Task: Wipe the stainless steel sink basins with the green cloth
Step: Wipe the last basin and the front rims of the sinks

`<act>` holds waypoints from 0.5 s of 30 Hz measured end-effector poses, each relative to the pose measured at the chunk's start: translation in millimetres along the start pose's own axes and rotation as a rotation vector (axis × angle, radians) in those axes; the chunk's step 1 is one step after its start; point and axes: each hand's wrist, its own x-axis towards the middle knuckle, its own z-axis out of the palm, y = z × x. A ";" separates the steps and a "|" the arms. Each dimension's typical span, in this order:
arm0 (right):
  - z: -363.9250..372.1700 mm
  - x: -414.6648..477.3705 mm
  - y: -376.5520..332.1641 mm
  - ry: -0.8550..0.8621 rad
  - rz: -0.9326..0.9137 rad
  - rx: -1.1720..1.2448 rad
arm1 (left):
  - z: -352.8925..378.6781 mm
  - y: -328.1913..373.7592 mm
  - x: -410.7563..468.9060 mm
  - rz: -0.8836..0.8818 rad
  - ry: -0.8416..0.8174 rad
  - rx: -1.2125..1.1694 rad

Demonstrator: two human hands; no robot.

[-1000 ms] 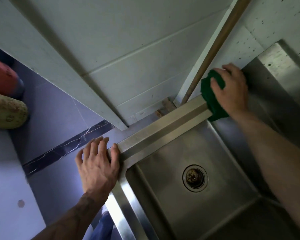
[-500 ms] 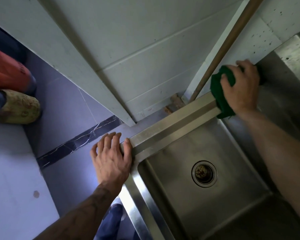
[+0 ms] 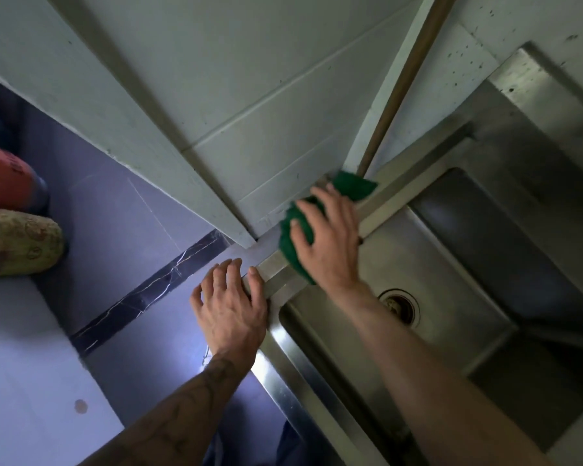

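The stainless steel sink (image 3: 428, 260) fills the right half of the view, with a round drain (image 3: 401, 302) in its basin floor. My right hand (image 3: 327, 243) presses the green cloth (image 3: 350, 186) flat on the sink's back rim near its left corner, fingers spread over it. My left hand (image 3: 231, 304) rests on the sink's left corner, fingers lying along the rim edge and holding nothing.
A pale tiled wall (image 3: 249, 95) rises behind the sink, with a brown pole (image 3: 404, 79) running up the wall corner. To the left lie a purple tiled floor (image 3: 115, 230) and two padded objects, one orange (image 3: 7, 176), one patterned beige (image 3: 17, 243).
My right hand slid the green cloth leftward along the back rim, from the far right end to near the left corner. My left hand stayed on the sink corner.
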 end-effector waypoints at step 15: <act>1.6 -101.0 -141.0 -0.140 0.341 0.277 | -29.7 -71.7 3.2 0.275 -0.281 -0.775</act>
